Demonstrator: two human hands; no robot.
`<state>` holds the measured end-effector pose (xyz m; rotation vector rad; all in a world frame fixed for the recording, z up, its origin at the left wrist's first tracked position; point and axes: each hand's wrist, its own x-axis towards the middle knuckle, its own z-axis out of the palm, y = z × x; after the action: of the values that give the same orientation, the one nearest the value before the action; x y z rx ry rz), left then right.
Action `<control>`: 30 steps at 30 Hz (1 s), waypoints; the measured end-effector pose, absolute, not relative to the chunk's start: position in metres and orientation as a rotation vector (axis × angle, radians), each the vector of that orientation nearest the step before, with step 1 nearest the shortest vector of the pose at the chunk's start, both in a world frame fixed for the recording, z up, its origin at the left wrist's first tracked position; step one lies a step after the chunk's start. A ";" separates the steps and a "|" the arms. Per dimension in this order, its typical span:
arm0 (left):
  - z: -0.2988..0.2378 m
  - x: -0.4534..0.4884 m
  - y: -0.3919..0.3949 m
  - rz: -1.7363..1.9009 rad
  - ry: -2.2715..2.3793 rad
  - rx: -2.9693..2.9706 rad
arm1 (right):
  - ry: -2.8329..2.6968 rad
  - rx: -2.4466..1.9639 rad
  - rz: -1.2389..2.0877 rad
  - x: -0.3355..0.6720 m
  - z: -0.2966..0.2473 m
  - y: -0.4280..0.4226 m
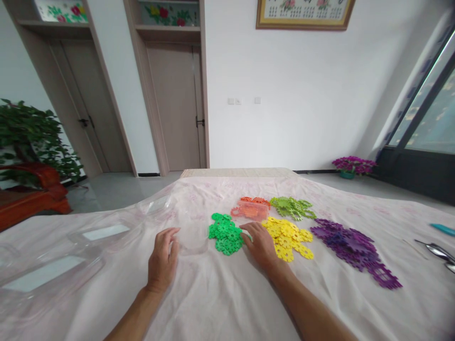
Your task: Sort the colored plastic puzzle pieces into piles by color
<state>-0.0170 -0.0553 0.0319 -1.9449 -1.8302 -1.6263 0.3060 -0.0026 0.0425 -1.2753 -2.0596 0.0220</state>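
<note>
A pile of green snowflake building discs (225,234) lies in the middle of the cloth. My right hand (260,244) rests at its right edge, thumb and index finger apart and close to the green discs. Behind and right of that hand spreads a pile of yellow discs (286,237). My left hand (164,258) is beside a clear plastic box (194,239), fingers loosely bent and apart, nothing seen in them. The box stands just left of the green pile; its outline is faint. At the back, a clear box with orange discs (251,210) sits by loose orange-red ones.
Light green pieces (291,207) and purple pieces (350,244) lie to the right. Several clear plastic boxes or lids (106,231) are on the left. Glasses (439,251) and a blue item (442,229) lie far right. A pale patterned cloth (209,303) covers the table.
</note>
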 end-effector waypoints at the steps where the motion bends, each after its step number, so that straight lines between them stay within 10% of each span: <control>1: 0.031 -0.018 -0.054 -1.662 -1.913 -1.902 | -2.114 -1.257 0.040 0.299 0.043 -0.006; 30: 0.023 -0.017 -0.051 -1.354 -1.716 -2.132 | -2.395 -1.377 -0.033 0.280 0.042 -0.013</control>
<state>-0.0169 -0.0509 0.0231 -2.1324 -1.7163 -1.3540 0.2804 -0.0128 0.0421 -1.3766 -2.3950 -0.0329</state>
